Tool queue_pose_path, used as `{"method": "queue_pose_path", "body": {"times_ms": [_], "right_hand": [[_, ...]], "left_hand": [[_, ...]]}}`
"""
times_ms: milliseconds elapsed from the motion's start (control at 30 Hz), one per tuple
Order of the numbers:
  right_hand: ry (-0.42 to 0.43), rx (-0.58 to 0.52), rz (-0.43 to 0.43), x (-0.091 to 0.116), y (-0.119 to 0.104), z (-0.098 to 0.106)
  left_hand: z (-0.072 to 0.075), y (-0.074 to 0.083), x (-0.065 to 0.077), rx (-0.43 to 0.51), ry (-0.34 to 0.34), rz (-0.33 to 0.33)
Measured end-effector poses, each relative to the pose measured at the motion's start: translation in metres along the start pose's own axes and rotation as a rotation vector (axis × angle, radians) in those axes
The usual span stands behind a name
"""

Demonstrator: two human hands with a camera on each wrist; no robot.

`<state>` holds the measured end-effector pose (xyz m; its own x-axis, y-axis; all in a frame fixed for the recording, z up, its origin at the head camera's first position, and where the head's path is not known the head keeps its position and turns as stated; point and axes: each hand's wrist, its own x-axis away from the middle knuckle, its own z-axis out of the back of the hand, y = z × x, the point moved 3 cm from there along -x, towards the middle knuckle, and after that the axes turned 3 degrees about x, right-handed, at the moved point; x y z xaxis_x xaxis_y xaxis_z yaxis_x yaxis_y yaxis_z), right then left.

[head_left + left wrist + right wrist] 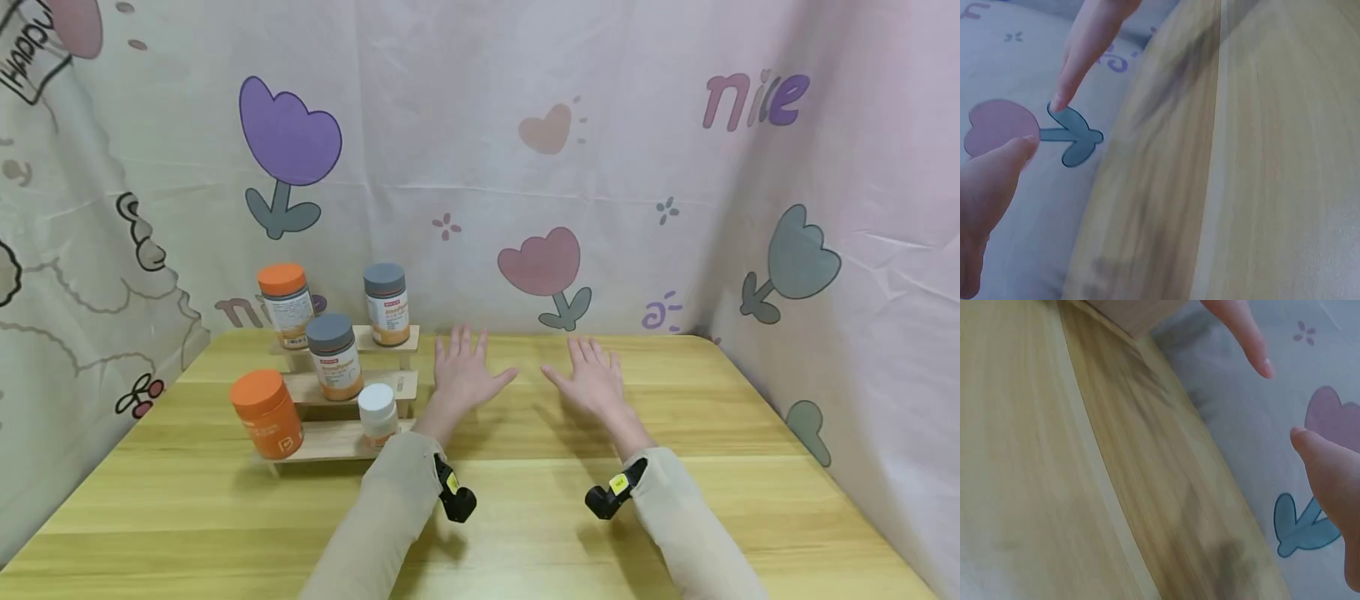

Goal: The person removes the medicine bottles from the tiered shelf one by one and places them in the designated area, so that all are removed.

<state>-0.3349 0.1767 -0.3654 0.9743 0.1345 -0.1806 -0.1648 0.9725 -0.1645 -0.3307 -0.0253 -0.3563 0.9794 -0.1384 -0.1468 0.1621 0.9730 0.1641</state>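
My left hand is held out over the table with its fingers straight and thumb spread, holding nothing. Just left of it stands a three-step wooden rack. On the rack's top step are an orange-lidded jar and a grey-lidded jar. Another grey-lidded jar is on the middle step. The bottom step bears an orange jar and a small white-lidded bottle. My right hand, also straight-fingered and holding nothing, is apart from the left, thumbs facing each other.
A wooden table spreads under both hands. Behind it and along the sides hangs a printed cloth with flowers and letters. Each wrist wears a small black camera, one at the left cuff and one at the right.
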Motion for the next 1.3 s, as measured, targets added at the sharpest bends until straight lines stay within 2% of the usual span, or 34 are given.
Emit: {"method": "queue_pose_path", "body": {"times_ms": [233, 433, 533, 733, 833, 1000, 1200, 1300], "right_hand": [[0.049, -0.079, 0.068, 0.004, -0.015, 0.009], [0.106, -0.298, 0.192, 0.014, -0.034, 0.017], [0.073, -0.433, 0.233, 0.019, -0.046, 0.02], [-0.063, -0.658, 0.247, 0.03, -0.07, 0.024], [-0.101, -0.72, 0.271, 0.035, -0.081, 0.023], [-0.156, -0.797, 0.313, 0.041, -0.095, 0.019], [-0.193, -0.873, 0.369, 0.046, -0.111, 0.014], [-0.229, -0.888, 0.371, 0.05, -0.119, 0.009]], "left_hand": [[0.018, 0.005, 0.009, 0.066, 0.029, -0.046], [0.046, 0.008, 0.03, 0.169, 0.133, -0.123], [0.066, 0.008, 0.043, 0.232, 0.187, -0.185], [0.101, 0.001, 0.066, 0.393, 0.26, -0.283], [0.116, -0.008, 0.078, 0.477, 0.28, -0.286], [0.137, -0.031, 0.097, 0.591, 0.265, -0.244], [0.165, -0.065, 0.119, 0.672, 0.301, -0.182], [0.176, -0.086, 0.13, 0.706, 0.322, -0.127]]}}
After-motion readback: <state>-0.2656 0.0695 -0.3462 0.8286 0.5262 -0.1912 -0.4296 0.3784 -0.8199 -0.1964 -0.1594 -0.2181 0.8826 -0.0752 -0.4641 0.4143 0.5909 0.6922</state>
